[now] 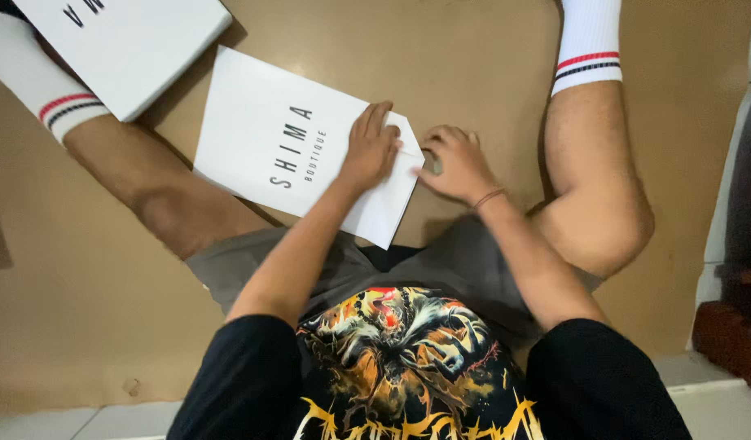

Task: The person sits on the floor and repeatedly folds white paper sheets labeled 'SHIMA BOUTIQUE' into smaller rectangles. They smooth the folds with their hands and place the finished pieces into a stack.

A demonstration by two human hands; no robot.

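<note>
A flat white cardboard sheet (270, 134) with black lettering lies on the tan floor between my legs. My left hand (369, 151) presses flat on its right end, fingers together. My right hand (453, 163) pinches the sheet's folded right corner flap at the edge, fingers curled on it. A thin band sits on my right wrist.
A second white box (123, 45) with black lettering lies at the upper left, partly over my left leg. My legs in white striped socks (587, 41) spread to both sides. A dark wooden object (734, 326) stands at the right edge by a white tiled strip.
</note>
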